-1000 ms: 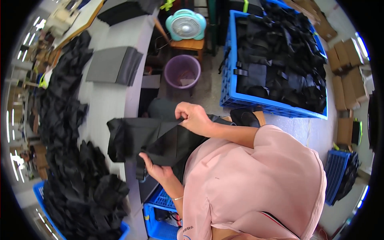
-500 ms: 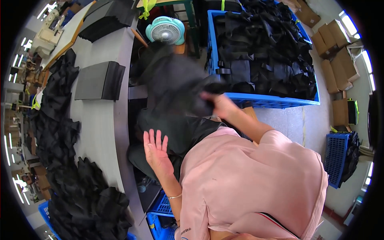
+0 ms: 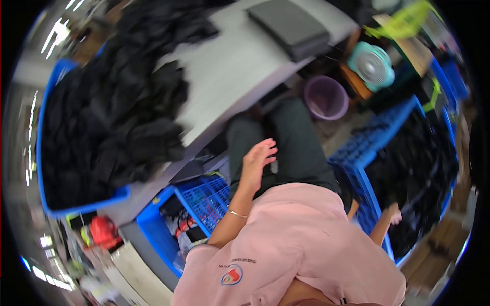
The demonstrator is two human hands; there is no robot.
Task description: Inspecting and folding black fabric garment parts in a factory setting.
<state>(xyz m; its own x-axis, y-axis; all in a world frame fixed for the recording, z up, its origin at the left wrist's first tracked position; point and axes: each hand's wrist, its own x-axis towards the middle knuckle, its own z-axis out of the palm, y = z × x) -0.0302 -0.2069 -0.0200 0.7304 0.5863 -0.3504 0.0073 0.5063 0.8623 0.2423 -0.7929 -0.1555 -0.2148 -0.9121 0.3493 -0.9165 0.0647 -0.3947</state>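
Over my dark trousers (image 3: 301, 137) hangs my left hand (image 3: 259, 157), its fingers loosely bent and apart, holding nothing that I can see. A small pale thing (image 3: 274, 166), too blurred to name, shows just below its fingertips. Out to the right, my right hand (image 3: 394, 213) is over the near edge of a blue crate (image 3: 375, 191). Folded black fabric pieces (image 3: 408, 173) fill that crate beside the hand. Motion smears the right fingers, so their grip is unclear.
A grey table (image 3: 219, 66) bears a dark stack of flat pieces (image 3: 288, 25) and heaped black fabric (image 3: 153, 92). Another blue crate (image 3: 84, 206) sits at left. A purple bucket (image 3: 326, 97), a turquoise fan (image 3: 372, 66) and a blue basket (image 3: 206, 204) stand around my legs.
My view has swung leftward. The black fabric piece that my right hand held over my lap is gone from there, and that hand is now out at the right crate.
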